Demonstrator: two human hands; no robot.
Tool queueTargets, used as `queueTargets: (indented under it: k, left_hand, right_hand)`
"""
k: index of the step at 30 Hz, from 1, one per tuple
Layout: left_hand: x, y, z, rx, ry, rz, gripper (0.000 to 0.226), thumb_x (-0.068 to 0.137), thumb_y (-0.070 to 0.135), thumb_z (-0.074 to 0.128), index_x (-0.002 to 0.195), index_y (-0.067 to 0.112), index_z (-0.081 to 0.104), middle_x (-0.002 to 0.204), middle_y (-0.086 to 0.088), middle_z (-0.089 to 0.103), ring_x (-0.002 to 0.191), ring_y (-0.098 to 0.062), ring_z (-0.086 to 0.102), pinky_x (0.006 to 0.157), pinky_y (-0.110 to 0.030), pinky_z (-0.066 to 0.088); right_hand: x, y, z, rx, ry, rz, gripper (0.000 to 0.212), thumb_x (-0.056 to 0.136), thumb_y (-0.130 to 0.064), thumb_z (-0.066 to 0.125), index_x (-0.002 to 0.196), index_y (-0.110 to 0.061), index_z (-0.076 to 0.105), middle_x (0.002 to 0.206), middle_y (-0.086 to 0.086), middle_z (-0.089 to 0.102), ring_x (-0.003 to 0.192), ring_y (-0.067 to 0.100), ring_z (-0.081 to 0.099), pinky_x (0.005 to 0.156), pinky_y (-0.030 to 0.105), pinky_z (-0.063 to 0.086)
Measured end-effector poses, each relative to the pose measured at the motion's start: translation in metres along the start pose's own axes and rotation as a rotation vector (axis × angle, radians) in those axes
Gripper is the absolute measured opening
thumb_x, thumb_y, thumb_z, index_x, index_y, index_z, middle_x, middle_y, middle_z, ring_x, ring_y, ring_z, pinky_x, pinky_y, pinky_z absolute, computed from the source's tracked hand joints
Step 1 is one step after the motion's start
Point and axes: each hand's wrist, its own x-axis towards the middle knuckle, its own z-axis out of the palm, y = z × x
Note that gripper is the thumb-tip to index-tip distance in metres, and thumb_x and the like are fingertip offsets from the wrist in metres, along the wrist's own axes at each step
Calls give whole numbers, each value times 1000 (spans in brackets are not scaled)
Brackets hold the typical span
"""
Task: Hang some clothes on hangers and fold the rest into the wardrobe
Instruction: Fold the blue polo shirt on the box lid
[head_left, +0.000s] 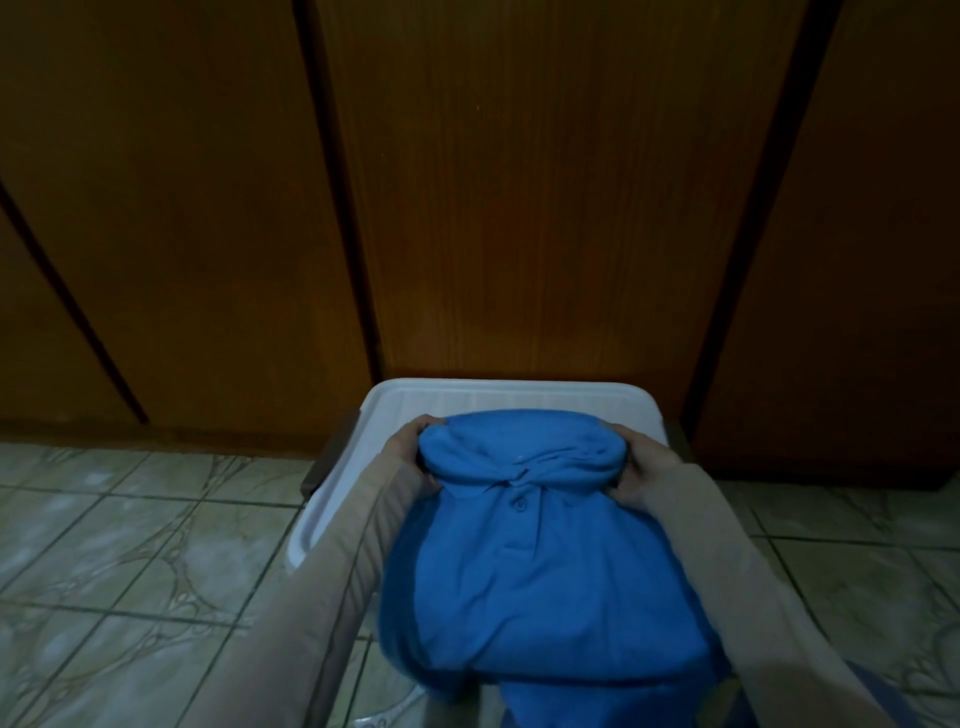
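Right now both hands are on the bright blue button-front polo shirt (524, 561), one at each end of its collar. Left hand (413, 452) has its fingers curled round the collar's left end, gripping the cloth, thumb side tucked against the fabric; right hand (636, 470) mirrors it on the right end, fingers wrapped over the rolled edge and holding tight. Both arms wear long beige sleeves (332, 597) that run down to the bottom corners of the view. The shirt lies front-up, two buttons showing on the placket just below the collar, its body spreading toward the person and bunching into a fold near the bottom edge. It sits over a white rectangular plastic laundry basket (467, 395), covering most of the opening; the basket's far rim and ribbed inner wall show beyond the collar, and a dark handle (327, 462) juts from its left side. That basket stands on a pale green patterned tile floor (130, 545), pushed up against closed brown wooden wardrobe doors (519, 182) that fill the upper view. Light is dim throughout.
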Motion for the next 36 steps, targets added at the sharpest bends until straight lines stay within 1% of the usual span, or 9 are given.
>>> queueTargets:
  k: [5,9,11,14,18,22,26,31,36]
  left_hand:
    - [6,1,-7,-22,3,57,18,84,19,63,69,12,56,57,-6,60,58,-18,54,42,-20,50]
    - [2,3,-15,205,-91,137,25,82,35,67,90,11,62,81,-6,60,76,-19,57,61,-30,49]
    - [1,5,-16,356,-79,199,40,81,29,69,112,7,57,98,-7,60,90,-21,57,71,-30,49]
    - [3,7,-13,550,84,350,41,84,18,69,117,2,53,111,-10,59,100,-24,56,82,-34,47]
    - [5,3,-7,760,243,680,16,87,8,63,101,6,55,100,-19,63,91,-33,60,71,-35,47]
    - [4,-8,-1,1134,360,837,8,96,10,44,98,18,45,81,-12,58,65,-22,51,51,-29,36]
    - [10,-10,3,1337,440,871,16,93,5,43,104,15,49,104,-11,52,86,-28,55,73,-38,48]
    - [9,-9,5,1170,510,951,14,89,3,56,102,10,55,112,-13,50,84,-19,46,78,-28,43]
    - [4,-9,2,1516,503,978,28,84,35,66,107,21,57,112,-5,53,107,-24,50,90,-39,42]
  right_hand:
    - [0,-1,-2,51,-34,-29,29,97,-29,48,92,-2,59,123,15,57,109,31,56,90,39,42]
    - [5,-3,-6,16,-139,-62,41,93,-37,51,123,-10,54,128,12,55,113,27,52,91,40,43]
    - [6,-6,-9,-14,-176,-72,40,89,-33,57,122,-10,54,122,12,58,115,26,53,90,39,46]
    - [6,-3,-5,-184,-172,-94,27,87,-14,61,112,-6,56,114,13,60,106,24,57,84,34,51]
    - [16,3,-1,-355,41,-219,9,86,4,53,88,-2,59,89,15,61,80,23,59,66,32,52]
    - [20,2,-9,-979,454,-572,14,85,-3,58,98,-4,60,97,12,60,88,25,55,76,30,44]
    - [17,3,-14,-1158,604,-665,16,81,-7,65,94,-8,55,102,16,60,95,30,56,81,33,44]
    - [15,2,-17,-1223,529,-647,34,77,-18,74,91,-13,44,94,8,48,92,26,52,76,31,40]
    - [15,4,-12,-1233,343,-772,23,78,-5,69,86,-11,49,90,10,56,82,23,53,69,32,46]
